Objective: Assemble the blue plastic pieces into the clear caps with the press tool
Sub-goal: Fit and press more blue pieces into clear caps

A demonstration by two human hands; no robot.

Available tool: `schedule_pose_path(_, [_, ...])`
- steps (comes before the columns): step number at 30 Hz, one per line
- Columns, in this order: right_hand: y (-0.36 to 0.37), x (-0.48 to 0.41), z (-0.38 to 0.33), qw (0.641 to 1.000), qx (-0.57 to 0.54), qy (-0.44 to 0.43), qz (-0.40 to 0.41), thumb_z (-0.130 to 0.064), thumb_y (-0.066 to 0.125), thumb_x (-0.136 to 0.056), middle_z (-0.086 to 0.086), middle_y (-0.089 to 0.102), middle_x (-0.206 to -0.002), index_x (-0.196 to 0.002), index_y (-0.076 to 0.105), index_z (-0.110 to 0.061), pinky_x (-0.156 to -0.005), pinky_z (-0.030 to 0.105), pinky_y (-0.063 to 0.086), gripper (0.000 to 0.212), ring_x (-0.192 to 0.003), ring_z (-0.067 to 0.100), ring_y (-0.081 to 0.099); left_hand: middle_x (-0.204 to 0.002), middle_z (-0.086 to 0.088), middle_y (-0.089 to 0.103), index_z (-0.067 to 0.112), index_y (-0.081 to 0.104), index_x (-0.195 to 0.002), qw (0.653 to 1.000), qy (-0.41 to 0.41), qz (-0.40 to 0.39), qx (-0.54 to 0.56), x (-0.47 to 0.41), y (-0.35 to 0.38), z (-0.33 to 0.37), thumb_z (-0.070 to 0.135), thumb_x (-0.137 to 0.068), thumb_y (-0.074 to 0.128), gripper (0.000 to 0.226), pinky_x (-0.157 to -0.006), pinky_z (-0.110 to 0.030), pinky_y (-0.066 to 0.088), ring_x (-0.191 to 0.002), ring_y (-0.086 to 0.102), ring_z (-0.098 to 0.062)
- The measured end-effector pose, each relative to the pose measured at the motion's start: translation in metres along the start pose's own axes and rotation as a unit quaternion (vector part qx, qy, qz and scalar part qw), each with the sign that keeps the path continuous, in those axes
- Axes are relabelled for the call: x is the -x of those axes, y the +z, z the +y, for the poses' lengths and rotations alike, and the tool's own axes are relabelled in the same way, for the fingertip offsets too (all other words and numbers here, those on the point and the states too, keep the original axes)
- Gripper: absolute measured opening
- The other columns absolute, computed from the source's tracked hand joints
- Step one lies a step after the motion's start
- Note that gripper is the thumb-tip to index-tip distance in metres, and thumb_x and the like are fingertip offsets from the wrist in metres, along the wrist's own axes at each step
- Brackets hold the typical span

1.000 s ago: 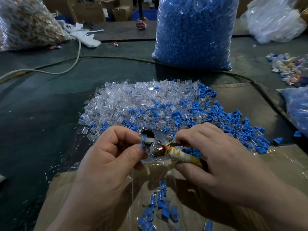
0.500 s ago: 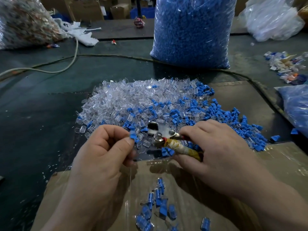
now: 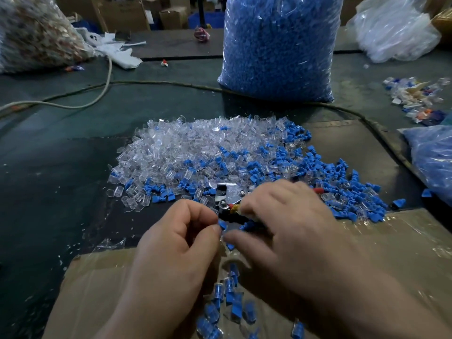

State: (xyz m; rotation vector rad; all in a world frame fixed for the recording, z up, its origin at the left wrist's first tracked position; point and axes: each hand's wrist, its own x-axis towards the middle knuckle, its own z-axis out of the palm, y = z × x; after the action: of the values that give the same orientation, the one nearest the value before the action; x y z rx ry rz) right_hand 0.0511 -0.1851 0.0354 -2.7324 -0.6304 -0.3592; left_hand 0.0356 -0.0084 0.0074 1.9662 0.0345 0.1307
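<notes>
Pile: clear caps (image 3: 176,152) are heaped on the dark table (image 3: 49,167). They are small see-through tubes. Loose blue pieces (image 3: 318,172), ribbed plugs with flat heads, are mixed through the pile's right and near sides.
Tool (image 3: 227,195): at the pile's near edge. Its shiny metal head lies over the caps, the handle is wrapped in yellow tape, and a red end shows past the right hand.
Right hand (image 3: 288,231): just nearer than the pile. The fingers are curled over the tool's handle, gripping it, and the thumb reaches toward the left hand.
Left hand (image 3: 176,243): just nearer than the pile, left of the tool. Thumb and forefinger pinch one blue piece (image 3: 222,225); the other fingers are curled in.
Blue piece: at the pile's near edge, just beside the tool and close to the right thumb. It is small, bright blue and partly blurred.
Finished pieces (image 3: 230,297): nearer than the pile, on cardboard (image 3: 97,277). They are clear caps with blue inside, lying loosely together.
Bag (image 3: 278,45): beyond the pile, upright, clear plastic packed with blue pieces.
</notes>
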Motion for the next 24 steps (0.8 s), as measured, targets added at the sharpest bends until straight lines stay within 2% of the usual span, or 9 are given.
schedule_pose_path(4, [0.006, 0.002, -0.005, 0.999, -0.002, -0.039, -0.021, -0.041, 0.036, -0.098, -0.007, 0.056, -0.078, -0.085, 0.060, -0.023, -0.073, 0.038, 0.043, 0.033, -0.074, 0.016, 0.051, -0.068, 0.010, 0.070, 0.043, 0.065, -0.091, 0.996, 0.075, 0.004, -0.050, 0.005, 0.000, 0.004, 0.041, -0.085, 0.064, 0.005, -0.053, -0.026, 0.054, -0.055, 0.063, -0.009])
schedule_pose_path(8, [0.004, 0.004, -0.003, 0.998, -0.037, -0.045, 0.008, -0.035, 0.039, -0.098, -0.006, 0.053, -0.077, -0.082, 0.058, -0.021, -0.069, 0.038, 0.044, 0.029, -0.072, 0.016, 0.048, -0.071, 0.016, 0.070, 0.045, 0.066, -0.089, 0.997, 0.078, 0.007, -0.018, 0.005, -0.003, 0.009, 0.048, -0.085, 0.060, 0.009, -0.056, -0.012, 0.049, -0.061, 0.064, -0.002])
schedule_pose_path(12, [-0.001, 0.006, -0.008, 0.994, -0.044, -0.093, 0.046, -0.032, 0.042, -0.098, -0.002, 0.057, -0.082, -0.084, 0.062, -0.017, -0.070, 0.038, 0.043, 0.028, -0.077, 0.019, 0.052, -0.055, 0.012, 0.054, 0.023, 0.060, -0.076, 0.998, 0.045, -0.053, -0.002, 0.003, -0.009, 0.008, 0.074, -0.083, 0.046, 0.053, -0.048, -0.023, 0.043, -0.050, 0.049, -0.001])
schedule_pose_path(16, [-0.004, 0.007, -0.017, 0.993, -0.111, -0.051, 0.005, -0.035, 0.043, -0.095, -0.012, 0.047, -0.070, -0.071, 0.051, -0.023, -0.062, 0.028, 0.039, 0.027, -0.067, 0.009, 0.044, -0.055, 0.006, 0.050, 0.024, 0.061, -0.077, 0.991, 0.062, -0.102, 0.055, 0.004, -0.013, 0.008, 0.069, -0.078, 0.052, 0.046, -0.045, -0.025, 0.039, -0.050, 0.046, -0.008])
schedule_pose_path(18, [-0.008, 0.008, -0.022, 0.947, -0.303, 0.074, -0.075, -0.038, 0.046, -0.086, -0.010, 0.048, -0.060, -0.063, 0.048, -0.022, -0.053, 0.024, 0.037, 0.028, -0.058, 0.006, 0.046, -0.060, 0.005, 0.056, 0.029, 0.063, -0.082, 0.985, 0.127, -0.113, 0.041, 0.005, -0.014, 0.011, 0.061, -0.082, 0.054, 0.033, -0.047, -0.020, 0.041, -0.052, 0.049, -0.004])
schedule_pose_path(20, [-0.014, 0.006, -0.021, 0.829, -0.502, 0.185, -0.160, -0.033, 0.047, -0.074, -0.009, 0.046, -0.052, -0.053, 0.050, -0.021, -0.047, 0.023, 0.036, 0.024, -0.049, 0.006, 0.043, -0.071, 0.005, 0.061, 0.033, 0.063, -0.086, 0.973, 0.197, -0.121, 0.004, 0.005, -0.015, 0.015, 0.051, -0.088, 0.056, 0.019, -0.051, -0.019, 0.044, -0.059, 0.055, -0.009])
schedule_pose_path(21, [-0.018, 0.006, -0.020, 0.810, -0.520, 0.197, -0.185, -0.031, 0.047, -0.072, -0.008, 0.044, -0.050, -0.050, 0.049, -0.021, -0.045, 0.023, 0.035, 0.024, -0.047, 0.006, 0.041, -0.074, 0.004, 0.061, 0.034, 0.063, -0.087, 0.968, 0.213, -0.130, -0.008, 0.006, -0.016, 0.016, 0.048, -0.088, 0.057, 0.015, -0.053, -0.022, 0.046, -0.061, 0.057, -0.013])
schedule_pose_path(22, [-0.018, 0.006, -0.018, 0.823, -0.495, 0.196, -0.199, -0.031, 0.047, -0.073, -0.008, 0.042, -0.050, -0.051, 0.049, -0.020, -0.045, 0.024, 0.035, 0.025, -0.046, 0.007, 0.040, -0.074, 0.003, 0.062, 0.033, 0.063, -0.086, 0.967, 0.210, -0.140, -0.013, 0.005, -0.017, 0.017, 0.047, -0.086, 0.058, 0.014, -0.053, -0.024, 0.046, -0.062, 0.058, -0.015])
schedule_pose_path(24, [-0.015, 0.006, -0.014, 0.908, -0.342, 0.155, -0.185, -0.036, 0.048, -0.084, -0.004, 0.045, -0.052, -0.061, 0.050, -0.015, -0.049, 0.031, 0.037, 0.031, -0.048, 0.007, 0.041, -0.068, 0.006, 0.062, 0.033, 0.063, -0.078, 0.971, 0.184, -0.143, -0.044, 0.003, -0.024, 0.016, 0.046, -0.078, 0.060, 0.014, -0.050, -0.022, 0.045, -0.058, 0.057, -0.013])
